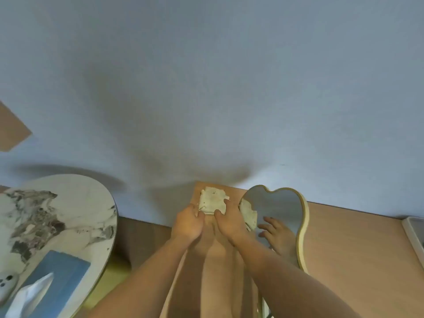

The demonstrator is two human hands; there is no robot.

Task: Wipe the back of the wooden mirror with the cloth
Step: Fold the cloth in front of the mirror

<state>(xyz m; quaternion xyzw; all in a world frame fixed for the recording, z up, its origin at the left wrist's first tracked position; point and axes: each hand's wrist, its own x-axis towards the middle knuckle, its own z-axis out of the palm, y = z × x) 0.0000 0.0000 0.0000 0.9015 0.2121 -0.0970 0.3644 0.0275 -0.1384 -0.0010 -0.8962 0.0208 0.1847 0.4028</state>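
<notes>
- Both hands — left hand [187,222] and right hand [230,222] — are curled, pinching the near edge of the folded cloth [212,200], which lies on a wooden panel [207,260] just beyond the fingertips.
- That panel looks to be the wooden mirror's back; I cannot be sure.
- The cloth is soft and light; grip it bunched.
- Just right of the right hand stands a heart-shaped mirror [278,208] — likely fragile glass, so steady any mirror by its frame.
</notes>
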